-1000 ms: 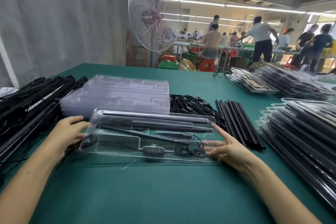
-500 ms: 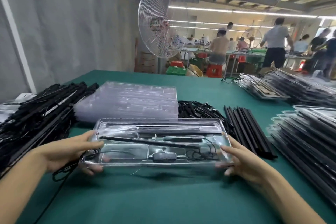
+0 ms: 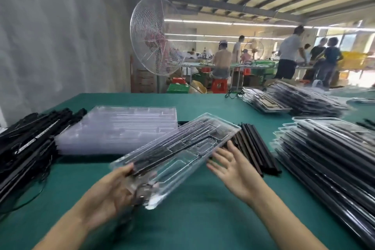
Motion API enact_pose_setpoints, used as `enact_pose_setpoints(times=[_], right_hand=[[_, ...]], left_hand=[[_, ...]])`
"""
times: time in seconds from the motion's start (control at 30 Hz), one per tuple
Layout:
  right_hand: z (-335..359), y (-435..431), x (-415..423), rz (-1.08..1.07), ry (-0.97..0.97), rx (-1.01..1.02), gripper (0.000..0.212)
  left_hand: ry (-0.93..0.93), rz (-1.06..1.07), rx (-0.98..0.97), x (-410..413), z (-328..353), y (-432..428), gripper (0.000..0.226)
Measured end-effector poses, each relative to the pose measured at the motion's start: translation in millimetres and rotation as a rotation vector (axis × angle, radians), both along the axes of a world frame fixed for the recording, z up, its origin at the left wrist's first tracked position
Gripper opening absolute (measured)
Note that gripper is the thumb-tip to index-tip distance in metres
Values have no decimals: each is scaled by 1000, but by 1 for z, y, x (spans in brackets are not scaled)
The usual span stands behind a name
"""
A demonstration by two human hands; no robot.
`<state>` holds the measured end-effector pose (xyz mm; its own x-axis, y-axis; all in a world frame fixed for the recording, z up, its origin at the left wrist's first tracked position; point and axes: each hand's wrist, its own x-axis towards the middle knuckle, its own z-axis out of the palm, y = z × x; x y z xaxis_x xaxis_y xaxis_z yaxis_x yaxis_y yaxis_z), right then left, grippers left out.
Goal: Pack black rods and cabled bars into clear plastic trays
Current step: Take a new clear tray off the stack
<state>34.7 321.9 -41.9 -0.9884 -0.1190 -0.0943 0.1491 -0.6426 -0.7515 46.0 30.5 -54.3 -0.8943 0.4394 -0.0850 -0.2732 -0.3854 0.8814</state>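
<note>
A clear plastic tray (image 3: 182, 148) holding black rods and a cabled bar hangs tilted above the green table (image 3: 203, 219), its far end pointing up and right. My left hand (image 3: 109, 193) grips its near left end, thumb on top. My right hand (image 3: 231, 166) has straight spread fingers beside the tray's right edge; contact cannot be told. A stack of empty clear trays (image 3: 121, 128) lies behind. Loose black rods (image 3: 253, 148) lie right of the tray. A heap of black cabled bars (image 3: 26, 144) lies at the left.
Stacks of filled trays (image 3: 328, 158) rise at the right, with more (image 3: 294, 101) at the far right of the table. A large standing fan (image 3: 154, 36) stands beyond the table's far edge. Several people work at benches in the background.
The tray was lifted off the table and swung diagonal, its right end turning away. My right hand let go of the tray's end and opened. The camera tilted up.
</note>
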Motion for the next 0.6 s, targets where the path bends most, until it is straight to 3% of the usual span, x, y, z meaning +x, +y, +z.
enact_pose_setpoints(times=[0.1,0.2,0.3,0.33,0.43,0.6], right_hand=[[5,-27,7,80,18,132,42],[17,-34,5,24,-43,266,12],[32,-23,-1,-12,-142,303,24],[40,-20,1,-11,-159,335,21],[62,-2,3,-38,-161,441,26],[114,60,9,-198,-90,617,16]], left_hand=[[39,50,23,17,-11,40,40],[121,127,-109,32,-25,69,60],[211,95,-195,38,-20,74,101],[208,66,-188,36,-16,73,105],[152,-40,-174,28,1,64,87],[79,9,-220,8,7,63,65]])
